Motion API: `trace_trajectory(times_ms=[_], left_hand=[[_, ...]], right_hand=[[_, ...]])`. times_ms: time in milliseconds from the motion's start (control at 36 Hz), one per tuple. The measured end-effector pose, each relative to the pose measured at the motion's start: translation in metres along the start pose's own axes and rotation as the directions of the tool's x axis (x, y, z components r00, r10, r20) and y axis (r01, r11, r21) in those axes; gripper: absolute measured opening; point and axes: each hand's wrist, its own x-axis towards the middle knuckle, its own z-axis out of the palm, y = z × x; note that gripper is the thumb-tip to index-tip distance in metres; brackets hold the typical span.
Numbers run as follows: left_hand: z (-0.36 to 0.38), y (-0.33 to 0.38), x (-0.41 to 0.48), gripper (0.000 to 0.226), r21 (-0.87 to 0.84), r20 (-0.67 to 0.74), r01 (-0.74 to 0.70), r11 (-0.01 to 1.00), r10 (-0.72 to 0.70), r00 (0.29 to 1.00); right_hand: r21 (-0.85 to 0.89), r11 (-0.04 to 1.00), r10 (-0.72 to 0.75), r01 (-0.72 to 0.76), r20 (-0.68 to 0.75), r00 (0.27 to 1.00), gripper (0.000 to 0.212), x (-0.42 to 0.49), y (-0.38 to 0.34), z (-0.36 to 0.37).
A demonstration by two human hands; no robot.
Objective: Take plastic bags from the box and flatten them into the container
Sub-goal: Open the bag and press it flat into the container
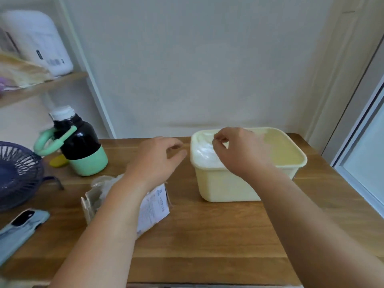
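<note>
A pale yellow plastic container stands on the right half of the wooden table. Clear plastic bags lie crumpled in its left part. My right hand is over the container, thumb and forefinger pinched together on the top edge of a clear bag. My left hand hovers just left of the container with loosely curled fingers and holds nothing that I can see. Under my left forearm lies a small cardboard box with a printed label, and crumpled clear plastic sticks out of its far end.
A dark bottle with a mint green base and handle stands at the back left. A dark blue fan and a phone in a light blue case lie at the left edge. A wall rises right behind the table.
</note>
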Motion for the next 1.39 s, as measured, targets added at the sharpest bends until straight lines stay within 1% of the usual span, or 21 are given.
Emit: trace_trajectory(times_ms=[83, 194, 361, 500, 583, 722, 778, 861, 917, 945, 1000, 1056, 1111, 1195, 1278, 1333, 1389], left_hand=[[-0.012, -0.013, -0.017, 0.021, -0.010, -0.024, 0.034, 0.999, -0.035, 0.999], [-0.025, -0.035, -0.037, 0.026, 0.026, -0.030, 0.097, 0.995, -0.097, 0.995], [-0.040, -0.062, -0.061, 0.021, 0.069, 0.029, 0.188, 0.980, -0.190, 0.981], [-0.037, -0.073, -0.068, 0.020, 0.104, 0.157, 0.254, 0.962, -0.268, 0.951], [-0.036, -0.073, -0.068, 0.016, 0.117, 0.163, 0.233, 0.965, -0.250, 0.954], [-0.036, -0.073, -0.065, 0.014, 0.072, 0.090, 0.209, 0.975, -0.215, 0.972], [-0.035, -0.073, -0.064, 0.012, 0.054, 0.045, 0.192, 0.980, -0.194, 0.980], [-0.032, -0.073, -0.062, 0.008, 0.039, -0.027, 0.145, 0.989, -0.144, 0.989], [-0.031, -0.073, -0.061, 0.008, -0.014, -0.040, 0.107, 0.994, -0.107, 0.993], [-0.031, -0.074, -0.061, 0.011, -0.071, -0.042, 0.090, 0.993, -0.093, 0.995], [-0.030, -0.074, -0.063, 0.020, -0.205, -0.026, 0.085, 0.975, -0.092, 0.995], [-0.030, -0.074, -0.066, 0.020, -0.268, 0.032, 0.124, 0.955, -0.120, 0.992], [-0.030, -0.075, -0.068, 0.019, -0.281, 0.083, 0.178, 0.943, -0.161, 0.984], [-0.031, -0.077, -0.070, 0.028, -0.246, 0.098, 0.204, 0.948, -0.185, 0.978], [-0.030, -0.076, -0.070, 0.030, -0.159, 0.076, 0.204, 0.966, -0.194, 0.978], [-0.028, -0.076, -0.070, 0.028, -0.128, 0.039, 0.205, 0.970, -0.202, 0.979], [-0.026, -0.078, -0.070, 0.026, -0.126, 0.013, 0.219, 0.968, -0.219, 0.976]], right_hand=[[0.169, 0.984, -0.056, 0.046, 0.056, 0.997, 0.025, -0.011, -0.024, 0.017], [0.281, 0.956, -0.123, 0.089, 0.105, 0.987, 0.022, -0.018, -0.047, 0.044], [0.374, 0.920, -0.209, 0.114, 0.225, 0.952, 0.022, -0.022, -0.077, 0.079], [0.363, 0.926, -0.245, 0.102, 0.374, 0.894, 0.033, -0.029, -0.083, 0.098], [0.349, 0.931, -0.248, 0.104, 0.398, 0.883, 0.034, -0.029, -0.080, 0.104], [0.350, 0.933, -0.233, 0.081, 0.419, 0.877, 0.036, -0.024, -0.076, 0.105], [0.361, 0.929, -0.241, 0.078, 0.433, 0.869, 0.032, -0.024, -0.075, 0.105], [0.367, 0.925, -0.260, 0.092, 0.440, 0.860, 0.021, -0.023, -0.078, 0.102], [0.344, 0.932, -0.271, 0.113, 0.457, 0.847, 0.020, -0.023, -0.080, 0.100], [0.337, 0.934, -0.274, 0.118, 0.463, 0.843, 0.026, -0.023, -0.080, 0.099], [0.351, 0.932, -0.260, 0.091, 0.473, 0.842, 0.035, -0.022, -0.080, 0.098], [0.387, 0.921, -0.232, 0.036, 0.474, 0.850, 0.028, -0.021, -0.079, 0.097], [0.440, 0.897, -0.198, -0.026, 0.454, 0.869, 0.023, -0.020, -0.079, 0.097], [0.520, 0.841, -0.119, -0.149, 0.447, 0.887, 0.021, -0.018, -0.080, 0.097], [0.585, 0.760, -0.034, -0.284, 0.472, 0.881, 0.022, -0.016, -0.082, 0.096], [0.602, 0.728, -0.013, -0.328, 0.490, 0.872, 0.022, -0.015, -0.083, 0.096], [0.612, 0.717, -0.015, -0.335, 0.494, 0.869, 0.022, -0.016, -0.082, 0.094]])
